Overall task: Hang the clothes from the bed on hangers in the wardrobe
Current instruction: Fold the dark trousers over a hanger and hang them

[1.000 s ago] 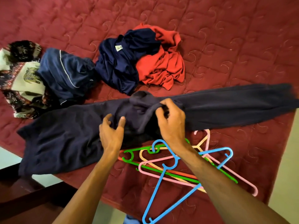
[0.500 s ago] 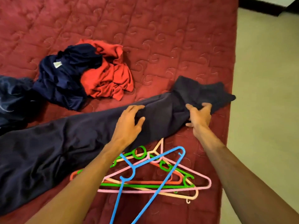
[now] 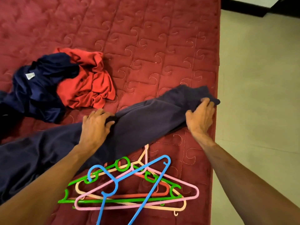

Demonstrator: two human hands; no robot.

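Dark navy trousers (image 3: 146, 122) lie stretched across the maroon quilted bed (image 3: 146, 38). My left hand (image 3: 95, 125) grips a fold of the trousers near their middle. My right hand (image 3: 200, 116) holds the trouser end close to the bed's right edge, fingers curled over the cloth. A pile of plastic hangers (image 3: 129, 185), blue, pink, green, cream and red, lies on the bed just below the trousers. A crumpled red garment (image 3: 87, 83) and a navy garment (image 3: 40, 88) sit at the left.
The bed's right edge runs down past my right hand, with pale tiled floor (image 3: 259, 111) beyond it. A dark skirting or furniture base (image 3: 253, 8) shows at the top right. No wardrobe is in view.
The view has swung right, so the patterned clothes at the left left the frame. My right hand slid along the trousers to their end, and my left hand moved to the middle fold.
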